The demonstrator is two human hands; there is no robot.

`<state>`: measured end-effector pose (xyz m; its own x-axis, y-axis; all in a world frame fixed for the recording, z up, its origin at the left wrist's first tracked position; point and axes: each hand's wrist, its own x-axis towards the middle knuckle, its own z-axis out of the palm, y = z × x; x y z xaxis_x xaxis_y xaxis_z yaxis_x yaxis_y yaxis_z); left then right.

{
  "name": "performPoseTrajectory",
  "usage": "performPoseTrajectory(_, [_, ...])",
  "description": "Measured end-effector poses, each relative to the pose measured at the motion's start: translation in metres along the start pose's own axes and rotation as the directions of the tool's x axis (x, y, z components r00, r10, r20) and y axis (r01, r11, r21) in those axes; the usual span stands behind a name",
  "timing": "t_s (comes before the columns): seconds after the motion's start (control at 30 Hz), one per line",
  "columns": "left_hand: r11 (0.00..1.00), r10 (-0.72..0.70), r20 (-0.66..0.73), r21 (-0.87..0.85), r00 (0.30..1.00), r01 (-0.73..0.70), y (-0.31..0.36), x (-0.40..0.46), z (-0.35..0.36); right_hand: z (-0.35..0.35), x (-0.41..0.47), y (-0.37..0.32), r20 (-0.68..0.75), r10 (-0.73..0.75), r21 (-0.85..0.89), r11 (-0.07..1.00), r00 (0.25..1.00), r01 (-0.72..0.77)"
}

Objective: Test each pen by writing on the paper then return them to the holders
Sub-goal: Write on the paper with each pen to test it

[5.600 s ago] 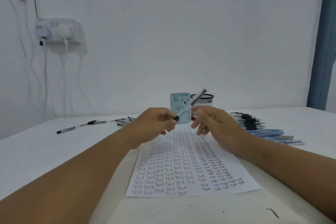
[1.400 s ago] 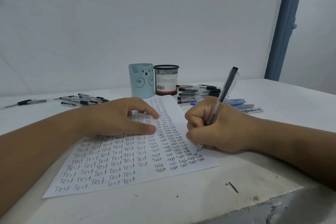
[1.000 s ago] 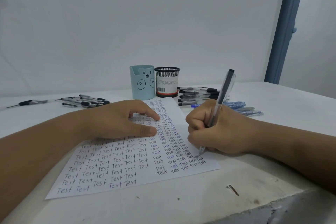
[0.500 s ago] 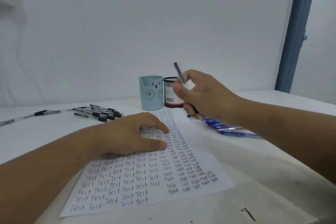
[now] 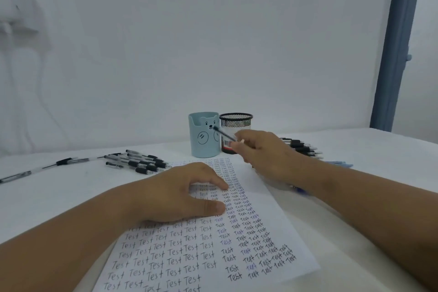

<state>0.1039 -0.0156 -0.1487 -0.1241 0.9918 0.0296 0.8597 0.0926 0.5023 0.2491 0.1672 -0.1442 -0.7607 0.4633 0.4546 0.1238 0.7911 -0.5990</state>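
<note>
My right hand grips a black pen above the table. The pen slants up and to the left, and its end shows in front of the light blue bear-face holder. A black mesh holder stands right beside the blue one. My left hand lies flat on the white paper, which is covered in rows of the handwritten word "Test". A loose group of black pens lies left of the holders. Another pile of black pens lies to the right, partly hidden by my right hand.
Two single pens lie far left on the white table. Blue pens peek out behind my right forearm. A white wall rises close behind the holders, with a blue-grey post at the right.
My right hand finished writing at the paper's lower right, lifted the pen and carried it up toward the holders. It now sits lower, with the pen tilted left across the blue holder. My left hand stays on the paper.
</note>
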Motion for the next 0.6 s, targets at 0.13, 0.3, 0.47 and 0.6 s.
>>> performPoseTrajectory(0.13, [1.0, -0.005, -0.002, 0.002, 1.0, 0.005, 0.001, -0.001, 0.001, -0.012, 0.01, 0.001, -0.02, 0.018, 0.116, 0.993, 1.0, -0.016])
performPoseTrajectory(0.3, [1.0, -0.01, -0.002, -0.001, 1.0, 0.01, 0.001, -0.002, 0.001, -0.048, 0.016, 0.02, -0.203, -0.047, -0.183, 0.983, 0.978, 0.009])
performPoseTrajectory(0.47, [1.0, -0.005, -0.002, 0.005, 1.0, 0.005, 0.002, -0.002, 0.001, -0.074, 0.014, 0.051, -0.132, 0.187, -0.471, 0.852, 0.973, -0.228])
performPoseTrajectory(0.6, [1.0, -0.011, -0.008, 0.007, 1.0, 0.011, 0.002, -0.004, 0.001, -0.068, 0.013, 0.052, -0.159, 0.237, -0.498, 0.819, 0.958, -0.285])
